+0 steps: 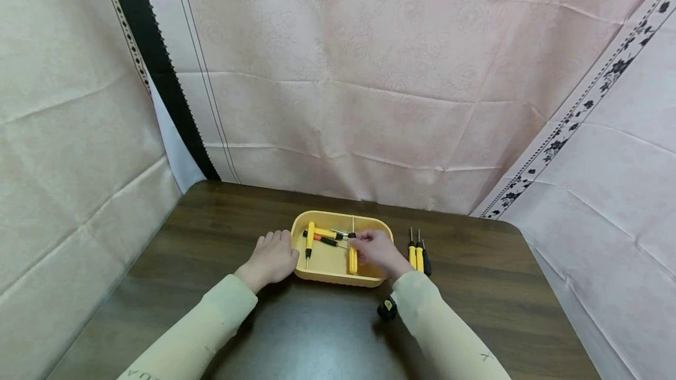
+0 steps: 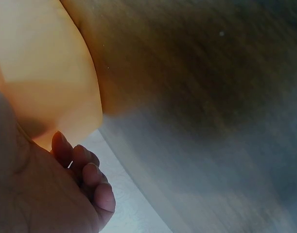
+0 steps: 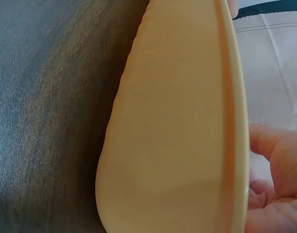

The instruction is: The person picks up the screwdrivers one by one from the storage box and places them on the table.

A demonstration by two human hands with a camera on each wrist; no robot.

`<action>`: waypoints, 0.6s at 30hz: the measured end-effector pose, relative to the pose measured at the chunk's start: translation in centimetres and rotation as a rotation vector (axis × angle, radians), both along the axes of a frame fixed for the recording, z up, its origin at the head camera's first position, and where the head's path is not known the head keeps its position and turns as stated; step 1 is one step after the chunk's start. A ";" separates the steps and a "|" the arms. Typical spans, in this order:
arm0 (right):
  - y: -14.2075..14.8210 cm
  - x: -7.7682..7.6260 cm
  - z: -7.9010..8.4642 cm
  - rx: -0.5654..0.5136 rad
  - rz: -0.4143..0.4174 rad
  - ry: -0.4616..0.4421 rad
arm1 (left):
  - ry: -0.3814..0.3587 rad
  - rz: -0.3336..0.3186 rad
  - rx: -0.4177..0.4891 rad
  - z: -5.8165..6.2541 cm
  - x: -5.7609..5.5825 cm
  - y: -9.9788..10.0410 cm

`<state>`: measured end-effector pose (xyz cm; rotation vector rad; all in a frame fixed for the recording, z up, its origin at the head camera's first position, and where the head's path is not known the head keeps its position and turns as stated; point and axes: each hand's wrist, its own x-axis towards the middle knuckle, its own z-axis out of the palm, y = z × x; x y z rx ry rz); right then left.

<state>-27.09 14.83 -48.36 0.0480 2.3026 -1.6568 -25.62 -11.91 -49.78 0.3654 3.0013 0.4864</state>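
On the dark table is a yellow tray (image 1: 327, 277) with several small screwdrivers in it. My left hand (image 1: 271, 258) rests against the tray's left end; in the left wrist view its fingers (image 2: 92, 174) bend loosely beside the tray wall. Inside the tray's right half, my right hand (image 1: 377, 249) pinches a yellow-handled screwdriver (image 1: 352, 260), its thin shaft pointing to the far side. Left of it lie a yellow screwdriver (image 1: 310, 233) pointing toward me, another yellow one (image 1: 327, 232) and an orange-and-black one (image 1: 322, 239). The tray wall hides the right fingertips in the right wrist view.
Right of the tray, yellow-handled screwdrivers (image 1: 419, 258) lie side by side with a black-handled one (image 1: 426, 264). A small black object (image 1: 387, 309) with a yellow mark, perhaps a tape measure, sits by my right sleeve. Pale cloth (image 1: 338, 104) hangs behind the table.
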 end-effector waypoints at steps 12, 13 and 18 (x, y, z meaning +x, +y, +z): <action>1.1 0.0 1.3 0.016 -0.046 0.042 | -0.005 -0.005 0.003 0.0 -0.1 0.0; 1.3 0.0 1.4 0.008 -0.048 0.048 | -0.006 -0.005 0.001 0.1 -0.1 0.0; 2.7 0.2 2.6 -0.039 -0.078 0.073 | -0.019 -0.001 -0.007 0.1 -0.1 -0.1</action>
